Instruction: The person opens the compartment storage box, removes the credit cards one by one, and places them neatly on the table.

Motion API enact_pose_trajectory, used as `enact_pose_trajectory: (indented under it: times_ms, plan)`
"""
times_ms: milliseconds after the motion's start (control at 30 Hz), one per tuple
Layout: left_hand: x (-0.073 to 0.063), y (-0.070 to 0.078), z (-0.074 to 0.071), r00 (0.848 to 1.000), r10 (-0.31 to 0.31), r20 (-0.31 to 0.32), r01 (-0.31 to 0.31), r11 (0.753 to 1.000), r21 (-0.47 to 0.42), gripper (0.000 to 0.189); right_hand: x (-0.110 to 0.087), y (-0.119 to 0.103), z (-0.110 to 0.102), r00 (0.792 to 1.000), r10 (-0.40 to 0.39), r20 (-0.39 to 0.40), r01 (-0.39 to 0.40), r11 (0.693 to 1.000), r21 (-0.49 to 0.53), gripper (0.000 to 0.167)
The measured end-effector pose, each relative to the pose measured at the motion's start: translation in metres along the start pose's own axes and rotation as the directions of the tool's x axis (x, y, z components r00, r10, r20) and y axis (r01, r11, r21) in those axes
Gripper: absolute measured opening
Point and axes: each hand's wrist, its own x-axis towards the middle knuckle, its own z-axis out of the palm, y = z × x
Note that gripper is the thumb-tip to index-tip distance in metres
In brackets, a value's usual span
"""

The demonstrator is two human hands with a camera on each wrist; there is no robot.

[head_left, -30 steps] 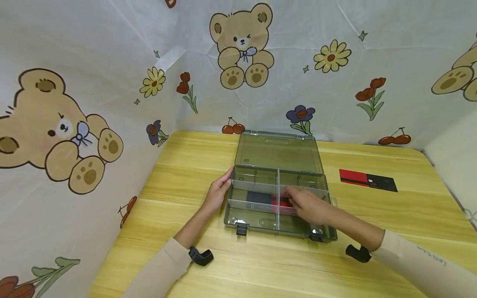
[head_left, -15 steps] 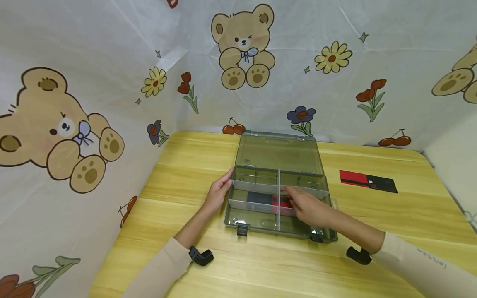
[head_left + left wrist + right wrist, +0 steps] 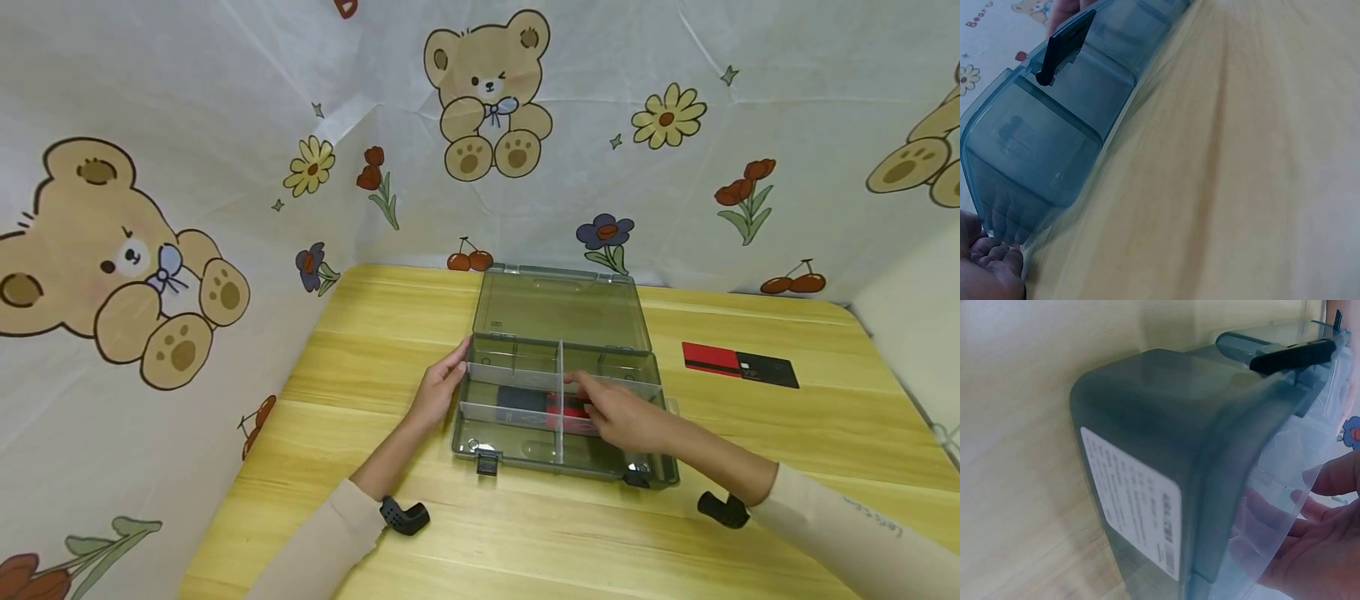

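A translucent grey-green compartment box (image 3: 510, 462) lies with its lid (image 3: 558, 308) folded back. Clear dividers split it into several compartments. In the middle row, a dark card (image 3: 521, 400) lies left of the central divider (image 3: 560, 442), and a red card (image 3: 573, 406) shows around that divider, partly hidden by my right hand (image 3: 626, 417). That hand reaches in from the right, its index finger extended at the divider; in the right wrist view, its fingers look loose and apart. My left hand (image 3: 438, 387) rests along the box's left side, with extended fingers touching the wall.
A red card (image 3: 711, 358) and a black card (image 3: 768, 369) lie end to end on the wooden table (image 3: 525, 533), right of the box. Two dark latches (image 3: 487, 463) project from the box's front edge. A bear-printed cloth (image 3: 480, 217) hangs behind and at the left.
My right index finger has straightened from a more bent pose at the divider. The left hand, the box and the loose cards stay where they were.
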Motion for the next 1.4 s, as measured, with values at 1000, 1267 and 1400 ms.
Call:
enact_pose_trajectory:
  times_ms: [1000,1267,1400]
  plan:
    - [0.0,0.0,0.003,1.0,0.016,-0.002,-0.016,1.0,0.006,0.047,-0.002,0.01,-0.005,0.998,-0.057,-0.022,0.055,0.995,-0.083,0.027]
    - [0.0,0.0,0.004,1.0,0.023,0.016,-0.023,1.0,0.019,0.047,-0.007,0.021,-0.006,0.995,-0.099,-0.023,0.098,0.994,-0.057,0.028]
    - [0.0,-0.002,0.003,0.999,0.031,0.018,-0.031,1.0,-0.003,0.049,-0.007,0.023,-0.008,0.996,-0.091,-0.003,0.091,0.996,-0.014,0.027]
